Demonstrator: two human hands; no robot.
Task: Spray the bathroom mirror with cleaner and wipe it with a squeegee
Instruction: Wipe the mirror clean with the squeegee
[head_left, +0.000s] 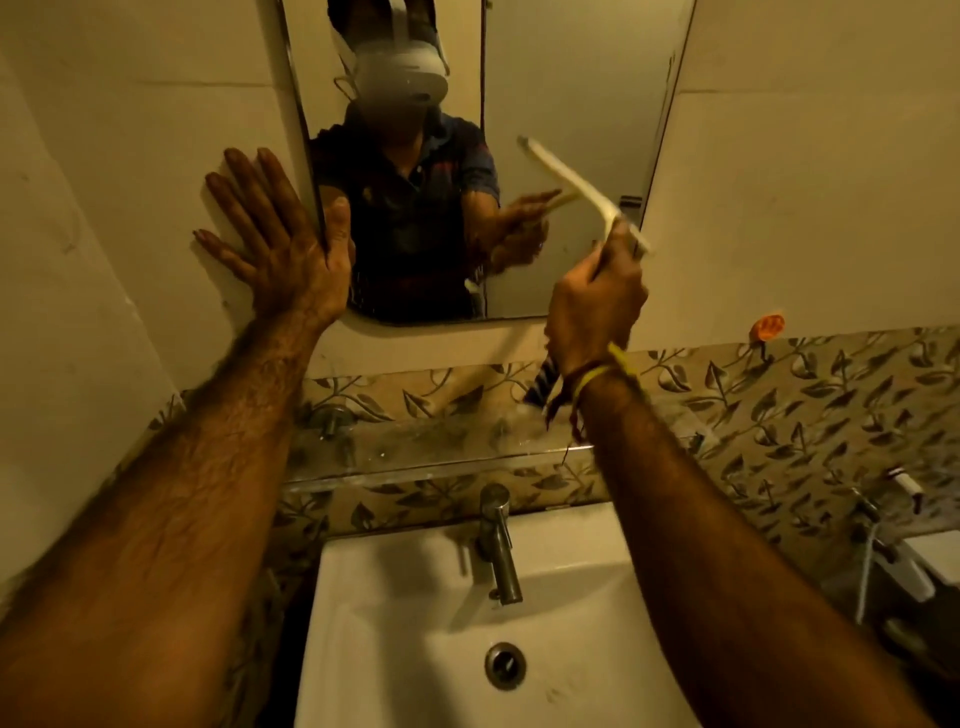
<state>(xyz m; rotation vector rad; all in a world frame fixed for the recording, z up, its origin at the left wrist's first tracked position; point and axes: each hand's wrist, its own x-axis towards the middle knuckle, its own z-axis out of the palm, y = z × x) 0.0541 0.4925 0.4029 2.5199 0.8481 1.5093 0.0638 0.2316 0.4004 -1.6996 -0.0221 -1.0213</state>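
The right hand (592, 306) is gripping the handle of a pale cream, T-shaped plastic squeegee (582, 189), its fingers (615, 270) curled shut around the grip, and is holding the blade slanted against the lower right part of the frameless rectangular wall mirror (571, 104), near its right edge. The left hand (275, 244) is lying flat and wide open, holding nothing, with its palm on the cream wall tiles at the mirror's left edge and its thumb just overlapping the glass. Below the mirror's bottom edge a clear glass shelf (415, 457) is running along the leaf-patterned tile band, with a white rectangular ceramic basin (395, 623) and a steel pillar tap (498, 540) underneath. No spray bottle is showing, so the spraying appears done and the wiping seems to be the step in hand. The risk from here is streaking: with the blade tilted as it is, one end could lift off the glass and leave a wet band. The bracing thumb could also smear the left edge of the glass. Runoff pushed downward would likely be dripping onto the glass shelf and whatever is standing behind the right wrist.
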